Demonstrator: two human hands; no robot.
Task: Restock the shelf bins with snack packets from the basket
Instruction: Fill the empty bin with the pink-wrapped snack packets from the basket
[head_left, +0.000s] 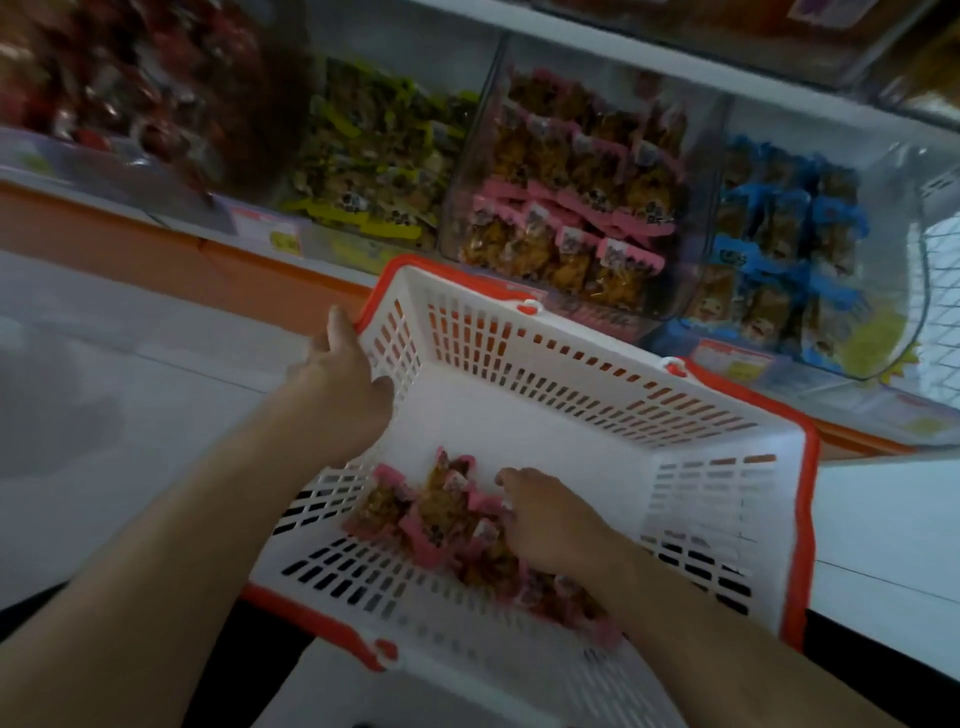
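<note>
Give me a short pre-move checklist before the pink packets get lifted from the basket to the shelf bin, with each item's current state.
1. Basket steadied: ok, left hand grips its rim.
2. Right hand on the pink packets: ok, fingers lie on the pile.
3. Packets firmly gripped: cannot tell, fingertips are hidden among them.
4. Matching pink bin located: ok, directly beyond the basket.
5. Space left in that bin: cannot tell, its open top is blurred.
6. Path to the bin clear: ok, nothing between basket and bin.
</note>
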